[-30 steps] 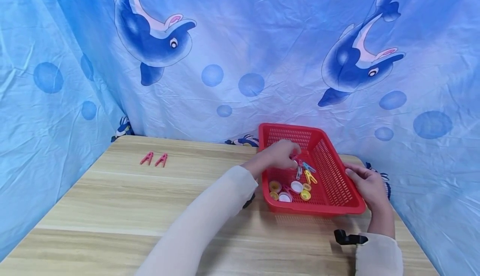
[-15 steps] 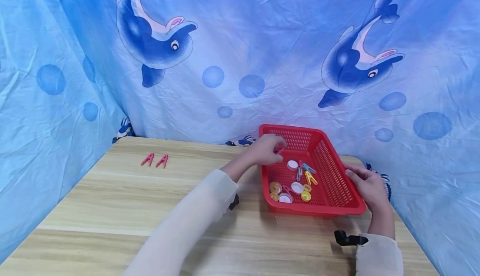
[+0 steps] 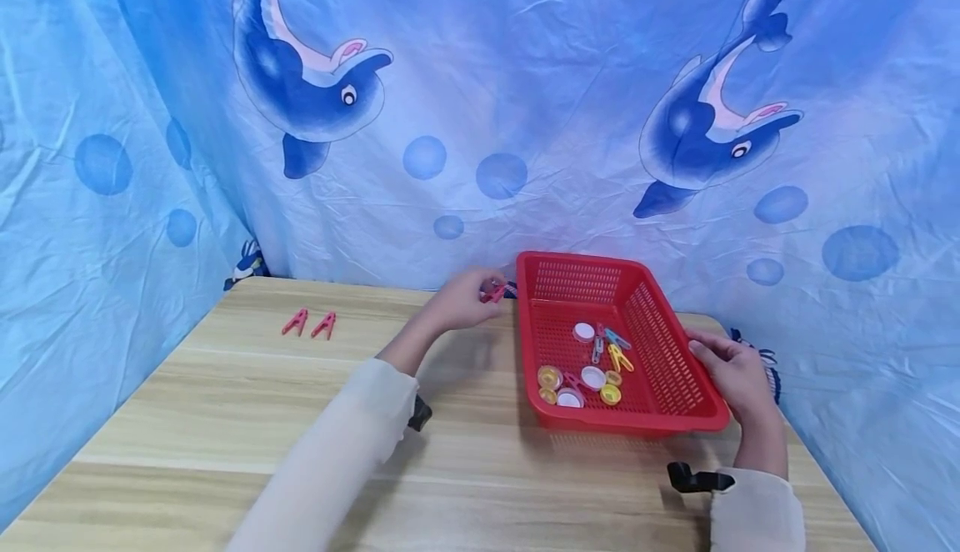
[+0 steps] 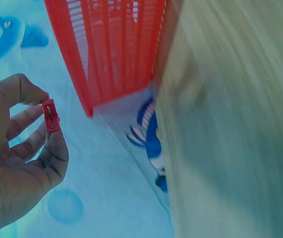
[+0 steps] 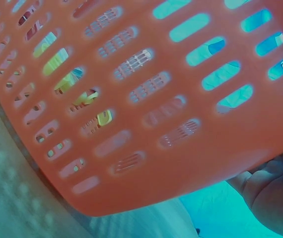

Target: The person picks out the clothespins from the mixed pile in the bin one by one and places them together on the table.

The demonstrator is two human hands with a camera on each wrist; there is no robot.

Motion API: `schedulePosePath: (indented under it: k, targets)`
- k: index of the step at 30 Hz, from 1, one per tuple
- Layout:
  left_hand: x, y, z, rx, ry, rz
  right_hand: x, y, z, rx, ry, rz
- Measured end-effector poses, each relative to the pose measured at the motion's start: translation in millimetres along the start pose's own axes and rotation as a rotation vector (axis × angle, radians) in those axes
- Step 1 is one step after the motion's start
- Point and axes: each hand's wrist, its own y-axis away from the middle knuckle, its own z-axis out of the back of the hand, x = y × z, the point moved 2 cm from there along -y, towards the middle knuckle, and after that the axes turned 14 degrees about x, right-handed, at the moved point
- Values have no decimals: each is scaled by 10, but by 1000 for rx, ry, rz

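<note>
A red clothespin (image 4: pixel 51 116) is pinched between the thumb and fingertips of my left hand (image 3: pixel 467 298), which is just left of the basket and above the table. My right hand (image 3: pixel 738 373) grips the right rim of the red plastic basket (image 3: pixel 630 429), thumb on top; in the right wrist view the basket wall hides most of that hand (image 5: pixel 275 193). Inside the basket lie a yellow clothespin (image 3: pixel 619 358), a blue clothespin (image 3: pixel 617 338), a grey clothespin (image 3: pixel 597 349), white caps (image 3: pixel 593 378) and yellow round lids (image 3: pixel 611 393).
Two red clothespins, a left one (image 3: pixel 296 322) and a right one (image 3: pixel 324 326), lie side by side at the back left of the wooden table (image 3: pixel 187 419). A blue dolphin-print curtain (image 3: pixel 465 102) hangs close behind the table and along both sides.
My left hand has come up out of the basket with the red clothespin and moved left past its rim. The right hand keeps its grip on the basket.
</note>
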Motion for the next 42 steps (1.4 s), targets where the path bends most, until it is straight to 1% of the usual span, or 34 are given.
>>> schedulePosePath:
  k: [5,9,12,14,23,28,33,35,38,42]
  targets:
    - [228,225,95,-42,50,40,1,-6,-1,-3,-7,-1]
    - [382,387,162,-61,99,103,-2,-9,0,-2,-10,0]
    - [477,493,208,-69,109,150,-6,-11,3,2,-9,4]
    - [535,556,232,-73,106,168,-6,-13,8,2,-8,5]
    - [744,811,288,-99,99,194,1,-8,11,1,-16,-4]
    - [839,993,329,-114,114,250,-1,-17,-2,1,-10,-10]
    - [935,1181,385,-146,159,312,2,-27,-16,2,-2,-9]
    - [973,1245,406,-155,182,327,7,-27,-21,3,2,-10]
    - [1011,1313,437,-160,206,350,14,-24,-21,-3,11,-12]
    - [1066,1368,465,-167,209,383,32,-12,-11,-5,-2,-24]
